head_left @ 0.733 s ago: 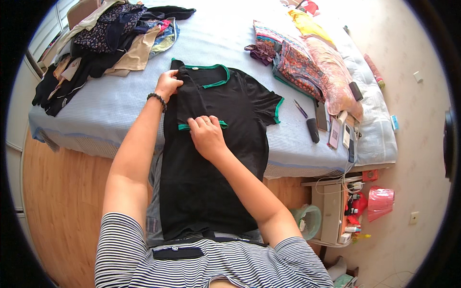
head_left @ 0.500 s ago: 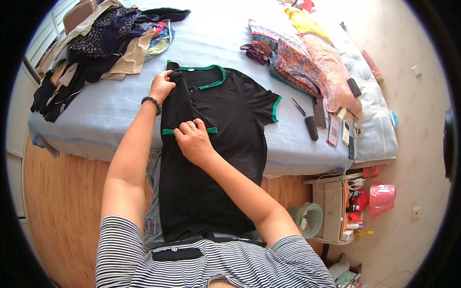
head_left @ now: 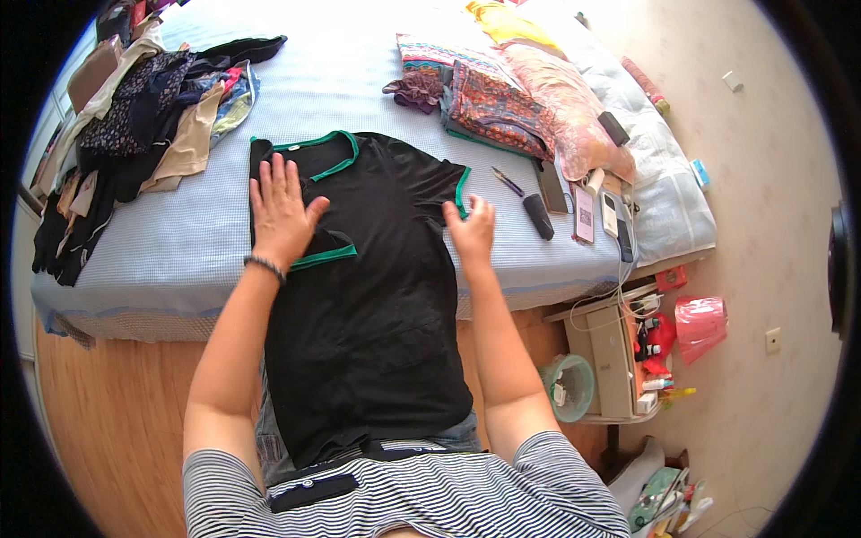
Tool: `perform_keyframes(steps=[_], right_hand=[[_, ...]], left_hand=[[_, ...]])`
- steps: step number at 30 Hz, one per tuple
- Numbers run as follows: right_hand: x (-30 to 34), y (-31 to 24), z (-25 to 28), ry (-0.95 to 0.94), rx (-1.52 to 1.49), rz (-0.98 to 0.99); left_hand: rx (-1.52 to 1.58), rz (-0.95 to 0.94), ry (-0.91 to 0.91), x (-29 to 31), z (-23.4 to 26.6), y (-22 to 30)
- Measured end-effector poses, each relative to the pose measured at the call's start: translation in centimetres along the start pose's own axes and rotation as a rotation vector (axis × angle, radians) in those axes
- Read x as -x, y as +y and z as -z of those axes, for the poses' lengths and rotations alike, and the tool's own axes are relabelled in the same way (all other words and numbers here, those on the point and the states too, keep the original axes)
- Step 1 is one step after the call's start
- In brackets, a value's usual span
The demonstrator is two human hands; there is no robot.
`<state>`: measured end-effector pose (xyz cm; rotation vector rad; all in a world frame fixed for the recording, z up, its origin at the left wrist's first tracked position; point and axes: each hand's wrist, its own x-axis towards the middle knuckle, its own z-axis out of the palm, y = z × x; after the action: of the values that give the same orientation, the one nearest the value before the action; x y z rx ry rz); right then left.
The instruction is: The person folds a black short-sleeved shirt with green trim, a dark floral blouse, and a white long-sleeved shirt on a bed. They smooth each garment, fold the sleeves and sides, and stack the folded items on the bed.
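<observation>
A black short-sleeved shirt (head_left: 386, 323) with green trim is spread from the bed's edge down over my lap. Its left side is folded inward, so that sleeve lies across the front with its green cuff (head_left: 325, 256) showing. My left hand (head_left: 285, 211) rests flat on this folded part, fingers stretched out. At the opposite sleeve, my right hand (head_left: 471, 231) is beside the green-edged cuff (head_left: 464, 186), thumb and fingers apart. Whether it touches the cloth is hard to tell.
A heap of clothes (head_left: 134, 134) lies at the bed's far left. Folded patterned clothes (head_left: 498, 108) are at the back right, near pens (head_left: 508, 182), a dark case (head_left: 537, 217) and phones (head_left: 585, 215). A basket (head_left: 570, 390) stands beside the bedside cabinet (head_left: 596, 350).
The left hand has let go of the shirt's shoulder edge and now lies flat on the fold. My right hand has left the folded cuff and moved right to the other sleeve.
</observation>
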<state>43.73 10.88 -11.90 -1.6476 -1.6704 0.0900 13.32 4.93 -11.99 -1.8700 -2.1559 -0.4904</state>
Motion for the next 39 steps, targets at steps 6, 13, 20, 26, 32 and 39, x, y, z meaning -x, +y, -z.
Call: perform_keyframes(steps=[6, 13, 20, 26, 32, 39], right_hand=[[-2.5, 3.1, -2.2, -0.266, 0.276, -0.098], [1.7, -9.5, -2.5, -0.339, -0.266, 0.422], [12.2, -5.3, 6.0, -0.345, -0.259, 0.590], [19.8, 6.7, 9.3, -0.642, -0.567, -0.343], [21.8, 7.8, 11.1, -0.594, -0.559, -0.169], [20.8, 6.1, 14.6, -0.836, -0.770, -0.544]], left_hand=[[0.141, -0.118, -0.168, 3.6, 0.0, 2.9], [1.838, 0.492, -0.330, -0.3, -0.4, 3.4], [2.239, 0.640, -0.514, -0.7, -2.1, 1.7], [1.597, 0.492, -0.255, -2.2, -1.8, 4.8], [1.566, 0.587, -0.290, -5.9, -0.6, 5.2], [1.367, 0.533, -0.282, -6.3, -0.5, 4.2]])
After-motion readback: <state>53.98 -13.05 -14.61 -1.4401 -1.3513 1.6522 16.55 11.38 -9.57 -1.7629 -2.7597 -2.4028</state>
